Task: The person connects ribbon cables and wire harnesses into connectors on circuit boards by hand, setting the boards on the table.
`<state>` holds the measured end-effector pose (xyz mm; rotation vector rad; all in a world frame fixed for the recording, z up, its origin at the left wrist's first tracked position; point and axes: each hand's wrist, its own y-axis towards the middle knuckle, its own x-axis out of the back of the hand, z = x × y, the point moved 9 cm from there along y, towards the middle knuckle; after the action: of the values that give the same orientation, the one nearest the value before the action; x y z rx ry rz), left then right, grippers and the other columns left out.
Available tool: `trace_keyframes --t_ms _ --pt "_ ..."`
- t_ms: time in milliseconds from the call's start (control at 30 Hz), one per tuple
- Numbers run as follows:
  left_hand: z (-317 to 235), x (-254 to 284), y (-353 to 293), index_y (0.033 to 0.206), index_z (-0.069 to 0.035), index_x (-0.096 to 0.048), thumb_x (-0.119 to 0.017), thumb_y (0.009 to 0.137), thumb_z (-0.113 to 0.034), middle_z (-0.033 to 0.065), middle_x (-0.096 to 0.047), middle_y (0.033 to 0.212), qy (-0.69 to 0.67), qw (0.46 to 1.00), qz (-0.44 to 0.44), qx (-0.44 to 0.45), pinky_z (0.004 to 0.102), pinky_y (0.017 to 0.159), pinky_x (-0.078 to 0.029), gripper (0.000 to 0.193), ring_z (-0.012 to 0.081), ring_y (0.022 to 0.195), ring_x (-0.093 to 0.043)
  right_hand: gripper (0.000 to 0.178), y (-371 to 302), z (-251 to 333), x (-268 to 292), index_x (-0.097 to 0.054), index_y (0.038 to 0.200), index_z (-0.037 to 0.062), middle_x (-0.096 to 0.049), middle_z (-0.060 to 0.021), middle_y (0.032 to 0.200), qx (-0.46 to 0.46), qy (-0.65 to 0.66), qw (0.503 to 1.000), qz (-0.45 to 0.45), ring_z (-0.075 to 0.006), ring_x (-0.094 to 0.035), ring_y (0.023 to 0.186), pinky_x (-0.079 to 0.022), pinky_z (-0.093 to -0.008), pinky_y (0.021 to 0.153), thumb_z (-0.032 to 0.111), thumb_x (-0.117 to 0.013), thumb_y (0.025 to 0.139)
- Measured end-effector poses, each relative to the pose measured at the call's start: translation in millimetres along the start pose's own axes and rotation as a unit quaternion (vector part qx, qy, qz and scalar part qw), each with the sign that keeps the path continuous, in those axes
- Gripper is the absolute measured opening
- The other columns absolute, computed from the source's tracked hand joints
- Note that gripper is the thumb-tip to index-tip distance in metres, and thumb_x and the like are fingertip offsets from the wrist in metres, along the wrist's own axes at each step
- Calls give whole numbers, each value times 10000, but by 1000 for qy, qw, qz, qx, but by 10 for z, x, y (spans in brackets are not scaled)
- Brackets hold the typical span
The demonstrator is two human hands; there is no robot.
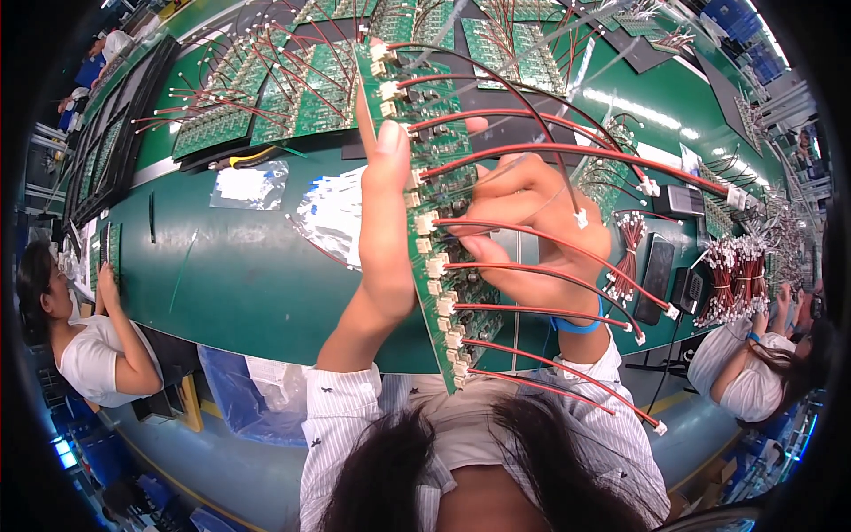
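My left hand [387, 235] grips a green circuit board panel [436, 293] by its left side, thumb laid along the edge. The panel is raised above the table and tilted on its long side. White sockets line its edge, and several red-and-black wire leads [567, 152] with small white plugs run from them to the right. My right hand [545, 226] is closed on the panel's component side, thumb and fingers bent together among the leads. Whatever sits between those fingertips is hidden. A blue band [578, 326] circles the right wrist.
More wired boards [324, 84] cover the far table. Pliers [248, 159], a plastic bag [248, 184] and white strips [332, 213] lie at left. Bundled leads [628, 253], a phone [654, 277] and a black device [681, 201] are at right. People sit at both sides.
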<state>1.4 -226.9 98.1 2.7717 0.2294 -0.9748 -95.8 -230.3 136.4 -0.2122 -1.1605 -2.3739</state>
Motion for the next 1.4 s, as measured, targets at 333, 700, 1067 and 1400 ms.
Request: trace_keyframes --t_ms 333,700,1067,1400 --pt "45 53 51 1268 -134 -218 -273 925 -341 148 -505 1014 41 999 -23 -8 335 723 -487 404 210 850 -560 263 -14 2 27 -633 803 45 -584 -72 772 18 -26 999 -26 -199 -592 680 -477 -276 567 -23 -706 560" --pt "73 72 53 1284 -133 -213 -271 929 -324 144 -504 1007 45 998 -38 -6 349 773 -471 407 206 928 -533 270 1 -21 31 -628 800 49 -594 -73 764 15 -50 999 -13 -205 -599 690 -486 -280 577 -27 -692 550" --pt "-6 60 27 1187 -102 -302 -281 921 -341 148 -528 988 50 997 -44 -35 345 764 -472 359 204 893 -553 207 20 -7 -3 -627 770 23 -604 -76 735 -13 -15 1000 -19 -207 -597 680 -476 -280 580 -24 -684 577" --pt "-29 80 -5 1146 -92 -332 -282 916 -358 141 -530 994 49 995 -75 -31 328 731 -472 355 194 855 -556 145 6 -30 -16 -620 751 -6 -600 -103 729 -19 24 999 -41 -205 -587 690 -458 -273 591 4 -707 636"
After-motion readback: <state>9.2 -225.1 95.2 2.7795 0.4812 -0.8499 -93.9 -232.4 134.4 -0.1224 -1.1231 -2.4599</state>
